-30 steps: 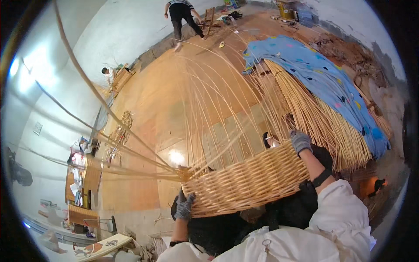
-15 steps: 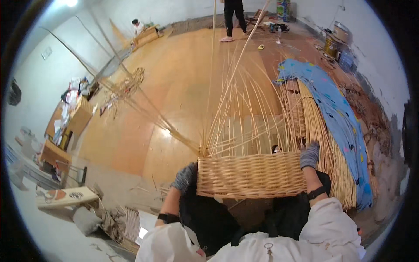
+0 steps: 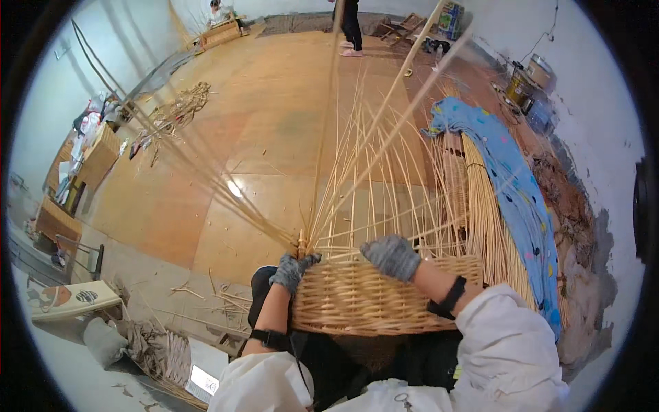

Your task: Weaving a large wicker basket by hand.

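Observation:
A partly woven wicker basket [image 3: 371,302] rests across my lap, its pale side wall facing me. Long wicker stakes [image 3: 384,185] fan upward and away from its upper edge, and several long rods spread from its left corner. My left hand [image 3: 292,271], in a grey knitted glove, is closed around that upper left corner. Over the middle of the upper edge lies my right hand [image 3: 392,257], also gloved in grey, its fingers curled and pointing left. What the right fingers hold, if anything, is hidden.
A bundle of wicker rods [image 3: 491,213] lies at my right, partly under a blue patterned cloth [image 3: 515,185]. Boxes and clutter [image 3: 96,154] stand along the left wall. A standing person [image 3: 350,31] and a seated person [image 3: 223,14] are at the far end.
My right hand has left the basket's right end and moved left to the middle of its upper edge. My left hand has shifted up onto the corner. The long rods have swung.

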`<state>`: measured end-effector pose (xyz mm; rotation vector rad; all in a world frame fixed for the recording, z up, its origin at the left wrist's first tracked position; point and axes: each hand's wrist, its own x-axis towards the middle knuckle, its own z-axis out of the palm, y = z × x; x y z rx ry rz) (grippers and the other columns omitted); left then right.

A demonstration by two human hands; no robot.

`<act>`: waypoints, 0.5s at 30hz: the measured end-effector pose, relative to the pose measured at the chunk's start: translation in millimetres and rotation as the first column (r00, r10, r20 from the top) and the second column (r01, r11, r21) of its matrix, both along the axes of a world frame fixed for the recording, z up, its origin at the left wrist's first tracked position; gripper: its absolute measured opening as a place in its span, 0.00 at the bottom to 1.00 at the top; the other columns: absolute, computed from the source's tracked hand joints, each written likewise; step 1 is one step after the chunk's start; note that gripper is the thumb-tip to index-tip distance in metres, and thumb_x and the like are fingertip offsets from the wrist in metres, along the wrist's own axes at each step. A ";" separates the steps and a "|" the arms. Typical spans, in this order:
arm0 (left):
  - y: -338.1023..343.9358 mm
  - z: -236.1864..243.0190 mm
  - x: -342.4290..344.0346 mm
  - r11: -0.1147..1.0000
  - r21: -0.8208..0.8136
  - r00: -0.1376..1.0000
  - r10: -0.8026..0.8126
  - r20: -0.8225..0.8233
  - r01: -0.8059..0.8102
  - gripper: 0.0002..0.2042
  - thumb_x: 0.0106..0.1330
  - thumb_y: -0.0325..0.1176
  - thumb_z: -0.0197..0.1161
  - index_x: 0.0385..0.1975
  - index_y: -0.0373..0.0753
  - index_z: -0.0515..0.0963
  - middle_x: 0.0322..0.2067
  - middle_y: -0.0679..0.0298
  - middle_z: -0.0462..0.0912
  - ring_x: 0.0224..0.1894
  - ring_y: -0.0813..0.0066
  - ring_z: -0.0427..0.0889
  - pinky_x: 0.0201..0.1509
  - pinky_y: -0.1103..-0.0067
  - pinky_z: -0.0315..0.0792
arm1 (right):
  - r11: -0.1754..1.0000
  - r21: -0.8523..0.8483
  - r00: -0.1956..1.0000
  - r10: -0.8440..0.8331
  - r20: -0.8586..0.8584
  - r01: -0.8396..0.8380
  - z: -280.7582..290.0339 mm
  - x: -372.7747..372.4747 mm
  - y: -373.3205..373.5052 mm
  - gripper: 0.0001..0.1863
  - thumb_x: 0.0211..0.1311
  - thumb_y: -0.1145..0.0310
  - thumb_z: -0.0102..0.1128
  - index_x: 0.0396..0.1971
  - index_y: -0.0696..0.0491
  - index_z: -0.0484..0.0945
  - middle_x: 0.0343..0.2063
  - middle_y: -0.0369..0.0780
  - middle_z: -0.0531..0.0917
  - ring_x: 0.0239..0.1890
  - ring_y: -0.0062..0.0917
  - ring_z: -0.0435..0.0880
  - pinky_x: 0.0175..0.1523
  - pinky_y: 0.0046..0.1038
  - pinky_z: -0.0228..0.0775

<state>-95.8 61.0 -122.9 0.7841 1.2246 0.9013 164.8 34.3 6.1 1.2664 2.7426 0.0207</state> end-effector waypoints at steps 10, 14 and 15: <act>4.4 -34.9 16.7 0.911 0.278 0.798 -0.085 -0.597 0.305 0.34 0.39 0.46 0.68 0.48 0.41 0.62 0.41 0.63 0.70 0.45 0.68 0.67 0.51 0.79 0.62 | 0.969 0.244 0.996 -0.019 -0.083 0.039 -6.7 12.4 -41.2 0.08 0.45 0.69 0.47 0.27 0.53 0.69 0.21 0.39 0.75 0.25 0.29 0.74 0.29 0.30 0.67; 12.3 0.6 51.2 0.899 0.212 0.767 -0.182 -0.615 0.383 0.35 0.43 0.55 0.61 0.49 0.40 0.61 0.44 0.63 0.69 0.46 0.67 0.67 0.52 0.78 0.62 | 0.934 0.356 0.990 0.066 -0.123 -0.018 12.0 33.5 -27.9 0.12 0.42 0.70 0.48 0.31 0.54 0.70 0.23 0.41 0.75 0.27 0.29 0.74 0.30 0.29 0.67; 9.9 8.0 49.4 0.900 0.208 0.768 -0.184 -0.614 0.383 0.35 0.43 0.55 0.61 0.49 0.40 0.61 0.44 0.63 0.69 0.46 0.67 0.67 0.52 0.78 0.62 | 0.921 0.383 0.978 0.142 -0.151 -0.074 17.9 28.9 -27.2 0.13 0.41 0.70 0.49 0.32 0.54 0.70 0.22 0.41 0.74 0.26 0.29 0.74 0.30 0.29 0.67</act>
